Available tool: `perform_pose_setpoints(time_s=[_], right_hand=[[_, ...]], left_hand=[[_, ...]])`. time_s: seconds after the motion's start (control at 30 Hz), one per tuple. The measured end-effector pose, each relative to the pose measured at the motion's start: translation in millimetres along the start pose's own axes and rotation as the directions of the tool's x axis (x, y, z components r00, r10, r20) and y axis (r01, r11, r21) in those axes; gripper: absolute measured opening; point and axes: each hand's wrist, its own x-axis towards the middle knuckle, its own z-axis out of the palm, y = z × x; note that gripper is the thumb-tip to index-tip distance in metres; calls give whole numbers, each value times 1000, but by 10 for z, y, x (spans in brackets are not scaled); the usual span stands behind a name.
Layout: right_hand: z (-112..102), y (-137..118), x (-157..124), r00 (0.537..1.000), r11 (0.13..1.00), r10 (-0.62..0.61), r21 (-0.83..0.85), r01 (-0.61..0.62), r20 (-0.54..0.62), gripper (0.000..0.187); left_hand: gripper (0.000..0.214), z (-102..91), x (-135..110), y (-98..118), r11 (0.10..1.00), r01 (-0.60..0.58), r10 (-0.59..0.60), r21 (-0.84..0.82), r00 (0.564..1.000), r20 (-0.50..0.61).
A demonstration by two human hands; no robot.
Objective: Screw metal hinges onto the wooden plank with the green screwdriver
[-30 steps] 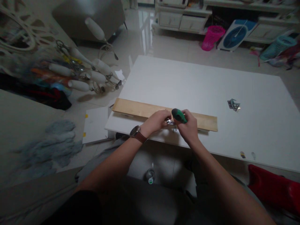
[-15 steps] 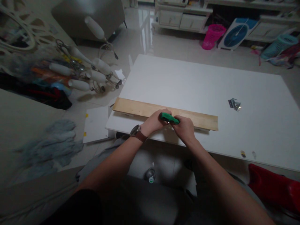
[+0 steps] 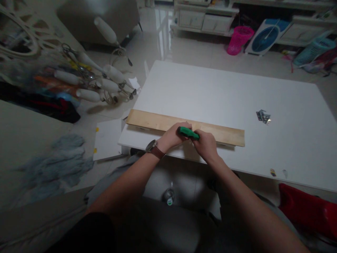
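Note:
A long pale wooden board (image 3: 154,120) lies along the near side of a large white panel (image 3: 210,91), slightly raised from it on its front side. My right hand (image 3: 205,144) is closed around the green-and-black handle of a screwdriver (image 3: 188,133), which lies nearly level over the middle of the board's front edge. Its shaft and tip are hidden. Beside it my left hand (image 3: 176,136), with a watch on the wrist, is closed at the board's front edge, its fingertips partly covered by the handle.
Small metal brackets (image 3: 263,116) lie in a heap on the panel's right part. Two small pieces (image 3: 273,172) sit by its front edge. A lamp with white shades (image 3: 107,85) stands on the floor at left. A clear bottle (image 3: 169,196) is below; a red object (image 3: 306,209) is at right.
The screwdriver handle and my right hand have shifted slightly to the left. My left hand and the board are almost where they were.

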Motion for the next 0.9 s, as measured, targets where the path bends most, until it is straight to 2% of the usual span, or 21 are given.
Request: perform_pose_setpoints(time_s=[0.33, 0.57, 0.9], right_hand=[[9, -16, -50, 998, 998, -68, -10, 68, -9, 35], [-12, -45, -42, 1000, 1000, 0, -26, 0, -3, 29], [-36, -47, -63, 999, 999, -52, -15, 52, 5, 37]], left_hand=[[8, -6, -15, -35, 999, -38, 38, 13, 999, -16], [7, 11, -36, -45, 999, -37, 38, 21, 999, -37], [8, 7, -36, -60, 998, -53, 53, -18, 998, -30]])
